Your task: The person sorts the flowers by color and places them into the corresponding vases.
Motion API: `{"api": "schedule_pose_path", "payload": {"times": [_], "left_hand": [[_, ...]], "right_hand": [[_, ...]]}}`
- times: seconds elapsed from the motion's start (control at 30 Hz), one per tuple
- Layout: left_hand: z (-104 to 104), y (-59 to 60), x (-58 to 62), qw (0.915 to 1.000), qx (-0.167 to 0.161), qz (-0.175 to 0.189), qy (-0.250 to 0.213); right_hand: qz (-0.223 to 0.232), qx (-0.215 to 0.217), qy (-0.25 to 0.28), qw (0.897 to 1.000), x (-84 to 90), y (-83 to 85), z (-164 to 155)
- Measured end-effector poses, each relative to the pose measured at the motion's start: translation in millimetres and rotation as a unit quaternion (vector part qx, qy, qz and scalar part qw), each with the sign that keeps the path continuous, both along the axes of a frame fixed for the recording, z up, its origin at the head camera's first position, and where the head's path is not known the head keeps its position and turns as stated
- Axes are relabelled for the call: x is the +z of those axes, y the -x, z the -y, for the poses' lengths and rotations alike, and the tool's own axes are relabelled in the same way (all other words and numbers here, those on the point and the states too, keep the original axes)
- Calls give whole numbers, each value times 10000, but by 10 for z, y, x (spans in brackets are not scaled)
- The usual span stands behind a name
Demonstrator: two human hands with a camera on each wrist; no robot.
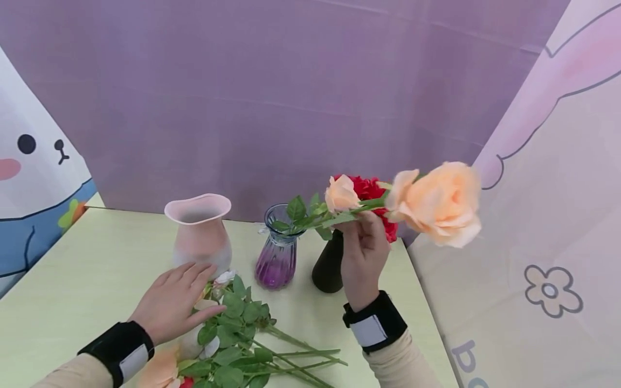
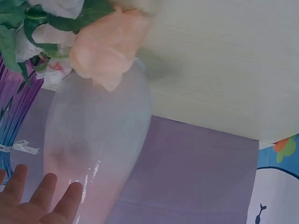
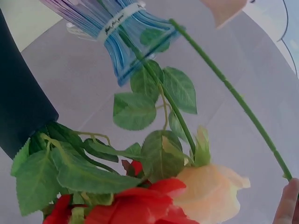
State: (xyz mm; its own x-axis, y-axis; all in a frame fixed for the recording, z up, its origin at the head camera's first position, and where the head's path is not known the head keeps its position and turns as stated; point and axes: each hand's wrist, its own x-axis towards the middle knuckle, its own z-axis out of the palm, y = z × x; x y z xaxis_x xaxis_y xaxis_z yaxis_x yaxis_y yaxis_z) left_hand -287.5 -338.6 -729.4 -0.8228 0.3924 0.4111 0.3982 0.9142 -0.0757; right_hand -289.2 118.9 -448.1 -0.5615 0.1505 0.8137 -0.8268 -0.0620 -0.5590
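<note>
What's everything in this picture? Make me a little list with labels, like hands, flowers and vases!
right hand: right hand pinches the green stem of a peach rose, held up sideways with its lower end near the mouth of the purple glass vase
left hand: left hand rests flat on the pile of flowers lying on the table
pink vase: pink vase stands upright behind the left hand
black vase: black vase holds red flowers
backdrop: purple cloth
</note>
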Motion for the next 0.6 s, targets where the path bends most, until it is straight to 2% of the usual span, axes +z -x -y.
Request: {"api": "schedule_pose_path", "payload": {"times": [0.17, 0.33, 0.47, 0.6], "left_hand": [[-198, -66, 120, 9999, -70, 65, -114], [-282, -133, 88, 9998, -159, 88, -103], [-275, -136, 10, 9997, -137, 187, -60], [-248, -148, -106, 9995, -75, 297, -32]], "right_hand": [[103, -293, 283, 9991, -25, -15, -68], [105, -262, 564, 9980, -114, 14, -122], [320, -479, 227, 9981, -193, 81, -128], [706, -830, -370, 9934, -446, 295, -101]]}}
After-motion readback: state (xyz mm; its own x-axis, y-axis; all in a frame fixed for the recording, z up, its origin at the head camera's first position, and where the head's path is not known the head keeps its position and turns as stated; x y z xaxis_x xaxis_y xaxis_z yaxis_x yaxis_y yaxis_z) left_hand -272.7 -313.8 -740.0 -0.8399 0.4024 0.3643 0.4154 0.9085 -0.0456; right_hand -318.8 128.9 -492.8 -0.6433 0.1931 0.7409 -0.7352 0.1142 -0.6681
